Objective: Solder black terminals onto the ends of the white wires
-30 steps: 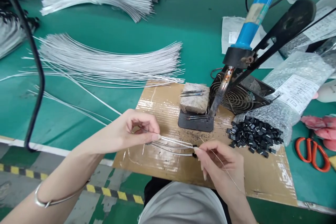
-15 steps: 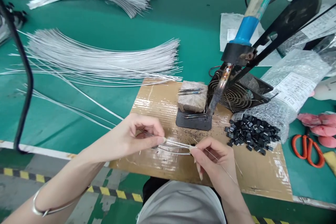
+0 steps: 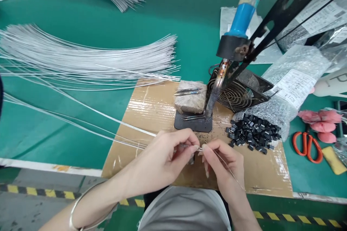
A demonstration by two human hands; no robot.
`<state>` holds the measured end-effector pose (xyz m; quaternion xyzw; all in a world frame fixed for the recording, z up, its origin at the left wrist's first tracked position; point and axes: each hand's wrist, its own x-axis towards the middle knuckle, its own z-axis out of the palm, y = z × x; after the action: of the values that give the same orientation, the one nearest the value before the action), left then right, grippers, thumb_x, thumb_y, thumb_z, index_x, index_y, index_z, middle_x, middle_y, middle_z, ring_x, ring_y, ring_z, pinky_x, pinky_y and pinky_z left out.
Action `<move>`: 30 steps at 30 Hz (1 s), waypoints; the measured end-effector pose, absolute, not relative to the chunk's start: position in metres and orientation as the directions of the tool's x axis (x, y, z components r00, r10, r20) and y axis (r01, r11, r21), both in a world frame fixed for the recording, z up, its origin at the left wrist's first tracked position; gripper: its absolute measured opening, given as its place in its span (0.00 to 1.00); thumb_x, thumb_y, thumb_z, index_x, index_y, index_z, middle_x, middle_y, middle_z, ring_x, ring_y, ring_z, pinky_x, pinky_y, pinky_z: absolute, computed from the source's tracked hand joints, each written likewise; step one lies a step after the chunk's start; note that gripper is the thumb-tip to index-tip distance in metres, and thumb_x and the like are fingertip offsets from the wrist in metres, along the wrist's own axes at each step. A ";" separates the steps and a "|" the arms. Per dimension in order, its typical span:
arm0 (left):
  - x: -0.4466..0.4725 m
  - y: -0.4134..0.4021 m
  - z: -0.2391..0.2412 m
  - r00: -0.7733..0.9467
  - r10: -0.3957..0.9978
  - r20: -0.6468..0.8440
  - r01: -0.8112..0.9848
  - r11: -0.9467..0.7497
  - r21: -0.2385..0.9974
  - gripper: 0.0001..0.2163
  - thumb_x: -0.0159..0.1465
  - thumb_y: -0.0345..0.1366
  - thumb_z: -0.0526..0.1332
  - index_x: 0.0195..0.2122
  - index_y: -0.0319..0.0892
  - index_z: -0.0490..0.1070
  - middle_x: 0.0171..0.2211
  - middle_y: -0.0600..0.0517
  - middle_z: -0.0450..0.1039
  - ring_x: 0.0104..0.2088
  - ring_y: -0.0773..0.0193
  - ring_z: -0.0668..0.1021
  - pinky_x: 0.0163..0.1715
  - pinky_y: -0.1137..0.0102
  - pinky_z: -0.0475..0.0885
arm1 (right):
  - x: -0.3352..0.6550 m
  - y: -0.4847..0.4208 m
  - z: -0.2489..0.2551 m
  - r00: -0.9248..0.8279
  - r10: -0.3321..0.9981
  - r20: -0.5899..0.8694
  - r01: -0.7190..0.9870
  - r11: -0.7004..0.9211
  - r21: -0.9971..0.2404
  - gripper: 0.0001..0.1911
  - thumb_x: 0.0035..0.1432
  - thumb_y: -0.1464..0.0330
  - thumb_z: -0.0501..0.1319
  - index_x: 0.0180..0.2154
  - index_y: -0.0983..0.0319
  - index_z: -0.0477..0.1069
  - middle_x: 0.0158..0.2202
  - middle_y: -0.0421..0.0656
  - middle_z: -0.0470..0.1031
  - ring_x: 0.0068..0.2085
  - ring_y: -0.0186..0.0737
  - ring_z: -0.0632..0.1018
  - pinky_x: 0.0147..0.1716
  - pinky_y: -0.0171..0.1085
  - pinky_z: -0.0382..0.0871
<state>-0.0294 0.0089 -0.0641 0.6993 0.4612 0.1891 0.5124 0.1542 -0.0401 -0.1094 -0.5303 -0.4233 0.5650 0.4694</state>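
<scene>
Cardboard (image 3: 141,115) covered in shiny tape lies on the green desk (image 3: 195,25). I see both hands working just above it, near its front edge. The left hand (image 3: 165,157) is pinched tight on the thin wires (image 3: 187,146), with thumb and first finger pressed together around them. The right hand (image 3: 223,162) is pinched tight on the same wires, and its fingertips almost touch the left ones. I can see one fine wire running back across the right hand toward the wrist. The long ends of the wires trail away to the left, over the cardboard and onto the desk. A silver bracelet (image 3: 76,211) sits on the left wrist.

Just behind the hands stands a soldering iron (image 3: 245,11) with a blue handle. It is tilted, with its tip down by a small black plate (image 3: 193,125). A brown block (image 3: 189,101) sits on that plate beside the tip, with a few short pins on top. A round fan grille (image 3: 235,95) is behind the iron.

To the right of the hands I see a pile of little black parts (image 3: 253,131) at the mouth of a bubble bag (image 3: 292,83). Orange scissors (image 3: 307,147) lie farther right. A big bunch of silver wires (image 3: 89,57) fans out on the desk at the left, well apart from the hands.
</scene>
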 end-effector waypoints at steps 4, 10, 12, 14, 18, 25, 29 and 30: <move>-0.025 0.012 -0.069 0.458 0.850 -0.262 0.363 0.090 0.927 0.10 0.71 0.38 0.58 0.33 0.42 0.73 0.24 0.57 0.71 0.24 0.68 0.69 0.23 0.74 0.61 | 0.163 -0.042 -0.113 0.027 0.983 -0.183 -0.205 -0.173 -0.963 0.25 0.75 0.50 0.58 0.35 0.58 0.84 0.27 0.40 0.76 0.25 0.32 0.74 0.22 0.29 0.68; -0.022 0.014 -0.066 0.423 0.858 -0.290 0.286 0.177 0.942 0.10 0.68 0.38 0.60 0.30 0.41 0.73 0.22 0.57 0.70 0.22 0.70 0.65 0.21 0.75 0.58 | 0.171 -0.041 -0.111 0.043 0.995 -0.088 -0.017 -0.088 -0.996 0.23 0.76 0.53 0.59 0.34 0.58 0.82 0.25 0.36 0.70 0.23 0.29 0.70 0.23 0.31 0.61; -0.021 0.014 -0.066 0.417 0.857 -0.303 0.286 0.192 0.939 0.10 0.67 0.38 0.61 0.30 0.40 0.73 0.22 0.56 0.71 0.22 0.70 0.66 0.21 0.75 0.59 | 0.169 -0.040 -0.108 0.020 0.998 -0.059 0.063 -0.060 -0.996 0.20 0.75 0.56 0.61 0.32 0.59 0.79 0.24 0.35 0.69 0.24 0.28 0.69 0.26 0.32 0.60; -0.020 0.014 -0.065 0.412 0.858 -0.306 0.286 0.198 0.938 0.10 0.67 0.39 0.61 0.30 0.40 0.74 0.23 0.55 0.72 0.23 0.69 0.68 0.22 0.75 0.61 | 0.166 -0.039 -0.105 0.012 0.999 -0.048 0.103 -0.049 -0.993 0.18 0.73 0.59 0.64 0.30 0.60 0.76 0.25 0.34 0.68 0.24 0.28 0.68 0.26 0.32 0.59; -0.019 0.015 -0.065 0.399 0.868 -0.295 0.262 0.200 0.944 0.11 0.67 0.39 0.62 0.31 0.40 0.77 0.24 0.53 0.75 0.26 0.67 0.72 0.25 0.74 0.64 | 0.162 -0.037 -0.105 0.031 0.999 -0.012 0.114 -0.016 -0.993 0.16 0.71 0.64 0.66 0.29 0.60 0.75 0.25 0.33 0.68 0.23 0.27 0.67 0.25 0.32 0.59; -0.016 0.013 -0.065 0.392 0.862 -0.322 0.266 0.229 0.936 0.10 0.66 0.39 0.62 0.31 0.40 0.76 0.24 0.53 0.75 0.24 0.68 0.69 0.23 0.74 0.61 | 0.161 -0.037 -0.103 0.014 1.000 0.007 0.180 0.005 -0.984 0.15 0.73 0.64 0.64 0.31 0.60 0.76 0.26 0.35 0.68 0.24 0.30 0.68 0.24 0.33 0.59; -0.014 0.013 -0.067 0.346 0.878 -0.331 0.232 0.262 0.937 0.09 0.64 0.39 0.63 0.30 0.40 0.75 0.24 0.53 0.75 0.23 0.68 0.70 0.23 0.74 0.62 | 0.158 -0.039 -0.102 0.124 0.992 -0.023 0.152 -0.042 -0.987 0.16 0.72 0.63 0.65 0.30 0.60 0.77 0.24 0.35 0.67 0.22 0.28 0.67 0.22 0.32 0.60; -0.013 0.013 -0.067 0.329 0.888 -0.322 0.215 0.262 0.941 0.09 0.64 0.39 0.63 0.30 0.40 0.75 0.23 0.53 0.75 0.24 0.68 0.71 0.23 0.75 0.62 | 0.157 -0.039 -0.103 0.170 0.984 -0.063 0.082 -0.078 -0.994 0.16 0.72 0.61 0.65 0.31 0.60 0.79 0.25 0.35 0.68 0.21 0.27 0.67 0.21 0.31 0.61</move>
<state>-0.0133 0.0131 -0.0669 0.5413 0.5094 0.2758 0.6095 0.1573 -0.0392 -0.1027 -0.5789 -0.4599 0.4513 0.4996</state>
